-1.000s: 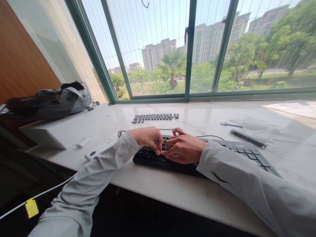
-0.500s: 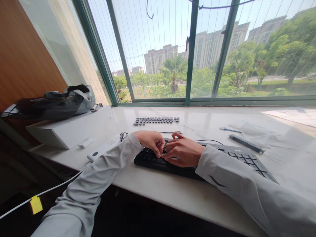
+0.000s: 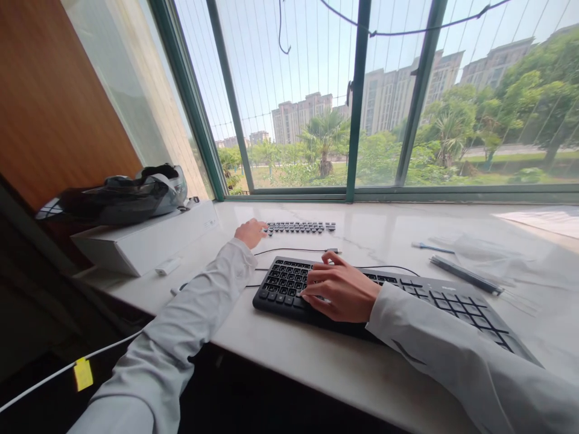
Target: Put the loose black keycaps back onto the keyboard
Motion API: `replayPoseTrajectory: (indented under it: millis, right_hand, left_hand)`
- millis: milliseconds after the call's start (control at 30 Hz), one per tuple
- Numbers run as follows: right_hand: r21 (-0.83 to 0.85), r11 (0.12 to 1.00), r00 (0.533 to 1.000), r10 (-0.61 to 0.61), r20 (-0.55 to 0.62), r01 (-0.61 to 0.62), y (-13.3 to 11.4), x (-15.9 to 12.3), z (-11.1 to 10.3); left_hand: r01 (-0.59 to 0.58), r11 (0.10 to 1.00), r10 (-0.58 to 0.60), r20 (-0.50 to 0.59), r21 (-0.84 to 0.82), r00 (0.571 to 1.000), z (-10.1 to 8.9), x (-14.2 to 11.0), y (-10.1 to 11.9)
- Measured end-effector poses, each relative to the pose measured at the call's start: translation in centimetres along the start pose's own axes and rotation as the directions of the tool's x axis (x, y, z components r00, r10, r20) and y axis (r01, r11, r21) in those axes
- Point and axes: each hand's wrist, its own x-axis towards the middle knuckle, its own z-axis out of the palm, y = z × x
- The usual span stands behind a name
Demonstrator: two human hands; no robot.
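A black keyboard [image 3: 289, 280] lies on the white marble sill [image 3: 362, 367] in front of me, its cable running behind it. My right hand [image 3: 341, 292] rests on its middle with the fingers curled down onto the keys. My left hand [image 3: 251, 232] is stretched forward to the left end of a block of loose dark keycaps [image 3: 301, 227] laid out in rows near the window. Its fingers are bent at the keycaps; whether they hold one is hidden.
A white box [image 3: 145, 238] with a dark plastic bag [image 3: 117, 199] on it stands at the left. A thin dark tool [image 3: 465, 274], a blue-tipped stick [image 3: 432, 247] and clear plastic wrap [image 3: 502, 259] lie at the right. A white cable [image 3: 54, 374] runs below the sill.
My left hand left the keyboard and reached forward to the rows of loose keycaps. My right hand stayed on the keys. The view tilted a little downward.
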Motion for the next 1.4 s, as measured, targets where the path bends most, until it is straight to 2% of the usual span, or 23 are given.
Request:
replayPoseTrajectory:
  millis: [167, 500, 633, 767, 867, 933, 1067, 1200, 1267, 1400]
  right_hand:
    - [-0.044, 0.999, 1.0, 0.016, -0.009, -0.016, 0.1, 0.0, 0.0]
    - [-0.096, 0.994, 0.998, -0.05, -0.025, 0.047, 0.2, -0.2, 0.3]
    - [-0.086, 0.995, 0.998, -0.06, -0.034, 0.057, 0.2, -0.2, 0.2]
    - [-0.091, 0.995, 0.998, -0.052, -0.034, 0.049, 0.3, -0.2, 0.2]
    - [-0.092, 0.995, 0.998, -0.049, -0.029, 0.046, 0.5, -0.3, 0.2]
    - [-0.096, 0.994, 0.999, -0.046, -0.026, 0.043, 0.6, -0.3, 0.2]
    - [-0.114, 0.993, 1.0, -0.023, -0.02, 0.021, 0.7, -0.3, 0.3]
    - [-0.127, 0.992, 1.0, -0.012, -0.012, 0.01, 0.9, -0.3, 0.2]
    - [-0.131, 0.991, 1.0, -0.011, -0.009, 0.01, 0.9, -0.3, 0.2]
    - [-0.139, 0.99, 1.0, -0.005, -0.004, 0.004, 1.0, -0.2, 0.3]
  left_hand:
    - [-0.035, 0.993, 0.031, 0.039, 0.109, 0.999, 2.4, 0.2, 0.9]
    - [-0.106, 0.984, 0.103, 0.032, 0.142, 0.994, 3.1, 0.5, 1.5]
    - [-0.136, 0.986, 0.14, -0.033, 0.092, 0.99, 2.5, 0.5, 1.8]
    - [-0.234, 0.972, 0.236, -0.141, 0.029, 0.961, 0.4, 0.1, 2.7]
    - [-0.37, 0.927, 0.348, -0.229, -0.057, 0.909, -1.6, -0.6, 3.5]
    - [-0.5, 0.85, 0.447, -0.272, -0.168, 0.852, -3.0, -1.6, 4.1]
    - [-0.64, 0.695, 0.605, -0.216, -0.327, 0.767, -5.4, -4.1, 5.3]
    - [-0.749, 0.561, 0.725, -0.227, -0.352, 0.65, -6.7, -6.0, 6.3]
    - [-0.769, 0.53, 0.745, -0.238, -0.357, 0.624, -7.0, -6.3, 6.5]
    - [-0.775, 0.505, 0.766, -0.217, -0.379, 0.605, -6.9, -6.2, 6.3]
